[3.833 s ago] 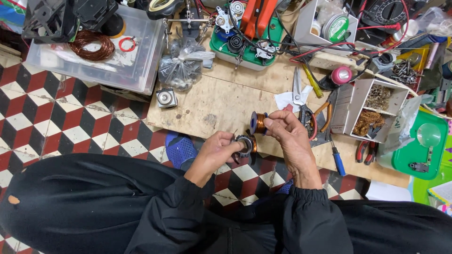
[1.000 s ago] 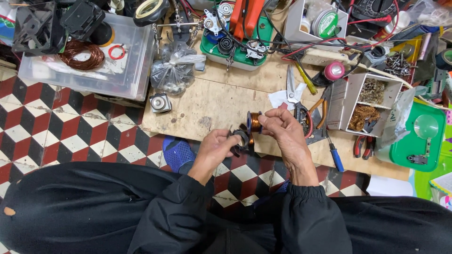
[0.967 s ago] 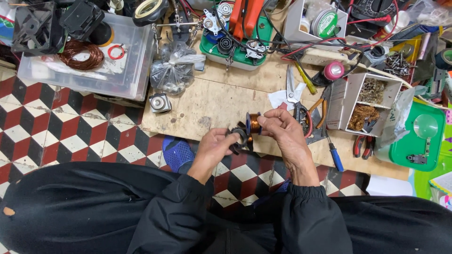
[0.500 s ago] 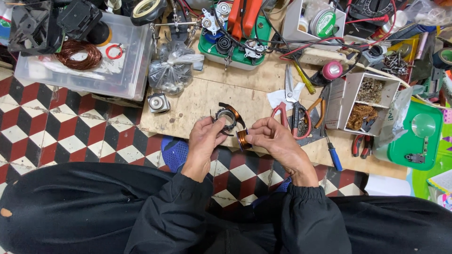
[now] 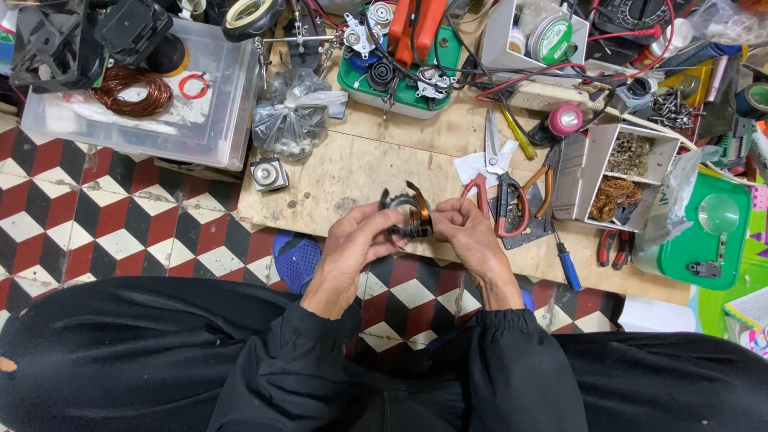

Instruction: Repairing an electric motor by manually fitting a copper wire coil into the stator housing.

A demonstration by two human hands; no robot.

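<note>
Coil held between both hands over desk edge: left hand fingers closed around its left side, right hand pinching right side, apparently winding end; axis unclear.

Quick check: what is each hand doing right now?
Left hand: closed on the small coil part with copper winding.
Right hand: fingers pinching the same coil part from the other side.
</note>
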